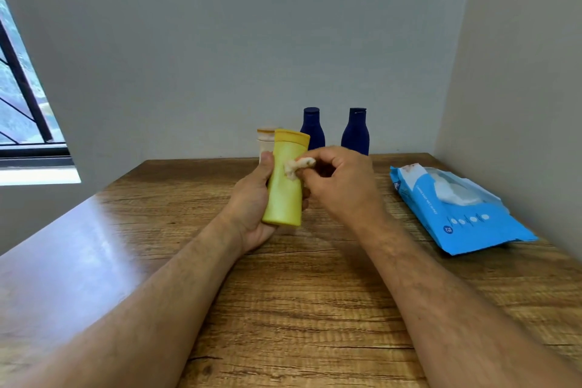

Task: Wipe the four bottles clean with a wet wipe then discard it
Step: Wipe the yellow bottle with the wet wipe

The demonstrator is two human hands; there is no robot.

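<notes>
My left hand [253,198] grips a yellow bottle [285,189] with an orange-yellow cap, held upright above the wooden table [315,293]. My right hand [341,186] pinches a crumpled wet wipe [297,167] and presses it against the bottle's upper right side. Behind the yellow bottle, a cream bottle [264,143] stands mostly hidden at the table's far edge. Two dark blue bottles [311,127] [356,132] stand upright to its right, against the wall.
A blue pack of wet wipes [456,208] lies on the right side of the table with its flap open and a white wipe showing. Walls close off the back and right. A window [19,104] is at the left.
</notes>
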